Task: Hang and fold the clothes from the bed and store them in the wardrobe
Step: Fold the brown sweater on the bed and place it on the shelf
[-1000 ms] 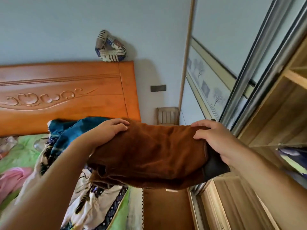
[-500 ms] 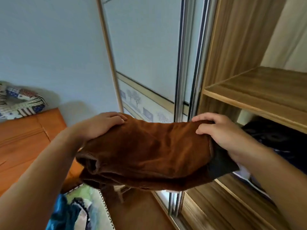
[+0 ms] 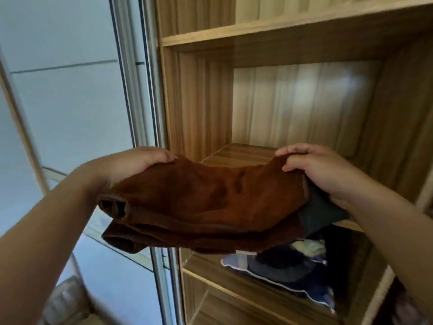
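Observation:
A folded brown suede-like garment (image 3: 206,202) with a dark lining at its right end hangs in the air between both hands, in front of the open wooden wardrobe (image 3: 194,102). My left hand (image 3: 138,165) grips its left end, fingers over the top. My right hand (image 3: 314,170) grips the right end, thumb and fingers curled over the edge. The garment is level with the front of a bare wooden shelf (image 3: 236,156). Its two cuffs or openings face me at the lower left.
The shelf below holds a pile of dark and blue folded clothes (image 3: 288,268). Another shelf board (image 3: 257,29) runs above. A pale sliding door with a metal frame (image 3: 131,90) stands to the left of the compartment.
The view has swung right and up from the bed and headboard to the open wardrobe. Both hands have kept their grip and carried the brown garment up to the middle shelf.

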`<state>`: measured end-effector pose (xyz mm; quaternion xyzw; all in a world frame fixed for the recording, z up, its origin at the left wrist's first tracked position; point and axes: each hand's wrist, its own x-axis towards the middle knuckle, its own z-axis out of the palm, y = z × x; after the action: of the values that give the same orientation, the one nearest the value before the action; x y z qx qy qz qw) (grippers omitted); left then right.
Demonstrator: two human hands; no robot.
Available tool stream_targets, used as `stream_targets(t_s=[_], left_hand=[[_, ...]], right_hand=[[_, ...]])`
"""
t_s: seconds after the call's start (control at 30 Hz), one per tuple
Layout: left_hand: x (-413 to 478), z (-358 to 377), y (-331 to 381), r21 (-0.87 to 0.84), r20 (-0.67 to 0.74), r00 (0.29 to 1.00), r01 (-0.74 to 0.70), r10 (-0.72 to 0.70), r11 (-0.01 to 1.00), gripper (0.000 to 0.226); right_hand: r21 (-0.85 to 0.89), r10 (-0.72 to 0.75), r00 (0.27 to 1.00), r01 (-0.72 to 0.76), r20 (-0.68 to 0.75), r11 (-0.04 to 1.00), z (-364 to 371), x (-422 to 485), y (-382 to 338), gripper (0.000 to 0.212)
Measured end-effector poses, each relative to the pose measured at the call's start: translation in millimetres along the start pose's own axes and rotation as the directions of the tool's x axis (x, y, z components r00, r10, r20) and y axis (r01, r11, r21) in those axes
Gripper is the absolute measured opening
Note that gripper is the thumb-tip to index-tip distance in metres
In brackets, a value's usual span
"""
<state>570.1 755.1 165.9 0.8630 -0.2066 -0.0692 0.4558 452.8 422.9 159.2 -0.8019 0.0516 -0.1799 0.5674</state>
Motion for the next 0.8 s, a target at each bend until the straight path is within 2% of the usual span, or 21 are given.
stream_targets(t_s=[0.1, 0.2, 0.33, 0.43, 0.47, 0.5, 0.57, 0.6, 0.63, 0.67, 0.7, 0.77, 0.8], left_hand=[[29.9, 33.0, 27.5, 0.042, 0.056, 0.997, -0.048, 0.045, 0.998, 0.029], [73.6, 68.3, 40.3, 0.056, 0.046, 0.998, -0.048, 0.046, 0.997, 0.027], [132.7, 112.0, 45.6, -0.055, 0.051, 0.999, -0.013, 0.016, 0.998, 0.018], [172.0, 140.1, 46.8, -0.158, 0.031, 0.999, 0.021, -0.016, 0.987, 0.014], [183.3, 148.7, 45.9, -0.160, 0.034, 0.999, 0.031, -0.026, 0.987, 0.015], [193.4, 157.3, 44.8, -0.168, 0.032, 0.999, 0.044, -0.039, 0.985, 0.018], [213.8, 175.0, 40.7, -0.224, -0.001, 0.998, 0.060, -0.062, 0.973, 0.022], [219.2, 183.1, 40.0, -0.243, -0.028, 0.996, 0.072, -0.081, 0.967, 0.022], [222.8, 190.3, 40.3, -0.250, -0.050, 0.993, 0.087, -0.103, 0.964, 0.023], [228.4, 198.1, 41.1, -0.250, -0.063, 0.991, 0.095, -0.114, 0.964, 0.024], [232.9, 205.7, 42.6, -0.246, -0.071, 0.991, 0.089, -0.110, 0.965, 0.026], [238.1, 220.7, 48.7, -0.241, -0.038, 0.996, 0.072, -0.083, 0.968, 0.030], [237.8, 226.9, 52.4, -0.236, 0.010, 0.998, 0.070, -0.070, 0.969, 0.031]], right_hand=[[-0.006, 0.054, 0.993, -0.055, -0.108, 0.998, -35.2, 11.8, 7.0, 0.027], [-0.016, 0.125, 0.975, -0.130, -0.183, 0.991, -60.7, 33.0, 20.1, 0.032], [-0.199, 0.213, 0.945, -0.266, -0.250, 0.943, -91.9, 74.3, 43.5, 0.037], [-0.406, 0.198, 0.937, -0.307, -0.289, 0.861, -110.1, 110.1, 58.5, 0.039], [-0.509, 0.182, 0.936, -0.319, -0.301, 0.799, -114.3, 120.0, 64.0, 0.038], [-0.635, 0.169, 0.933, -0.341, -0.317, 0.693, -116.8, 128.0, 69.4, 0.037], [-0.843, 0.111, 0.917, -0.396, -0.383, 0.364, -115.7, 136.1, 78.7, 0.036], [-0.882, 0.057, 0.914, -0.403, -0.401, 0.243, -112.6, 135.6, 82.8, 0.036], [-0.898, 0.001, 0.918, -0.388, -0.397, 0.207, -108.6, 135.2, 87.3, 0.036], [-0.902, -0.024, 0.927, -0.358, -0.374, 0.240, -103.7, 135.5, 91.9, 0.038], [-0.891, -0.009, 0.940, -0.320, -0.341, 0.321, -98.6, 136.4, 96.1, 0.046], [-0.835, 0.134, 0.955, -0.295, -0.264, 0.463, -88.0, 137.2, 102.7, 0.072], [-0.816, 0.221, 0.949, -0.308, -0.226, 0.490, -85.1, 137.9, 105.4, 0.084]])
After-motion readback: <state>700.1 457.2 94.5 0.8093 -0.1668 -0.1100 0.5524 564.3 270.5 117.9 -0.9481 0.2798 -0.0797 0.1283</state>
